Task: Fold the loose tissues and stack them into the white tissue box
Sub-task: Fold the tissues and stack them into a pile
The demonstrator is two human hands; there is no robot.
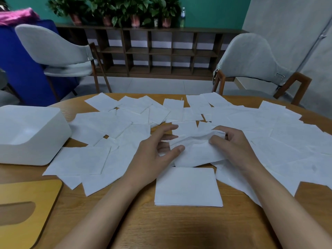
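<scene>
Two hands are over the table [161,227], a little apart, with one crumpled tissue [195,150] between them. The right hand [231,146] pinches the right end of it with curled fingers. The left hand [154,155] is spread wide, and only its thumb touches the left end. I think the hands hold it at both ends so they can pull it flat before the fold.

The crumpled tissue is low over the middle of the table, on top of other sheets. Its long side runs from left to right, from one hand to the other. The right end sits a bit farther away than the left end.

Just in front of the person lies a folded stack [188,187], flat and almost square, with straight edges. It is likely kept close so each new fold can go right on top.

Many loose tissues [100,121] are spread flat all over the far side, so most of the job is not done yet.

The white tissue box [36,151] stands at the left, well apart from the hands, open side up. Its wooden lid [27,191] lies near it, off the box, so the stack can go in.
</scene>
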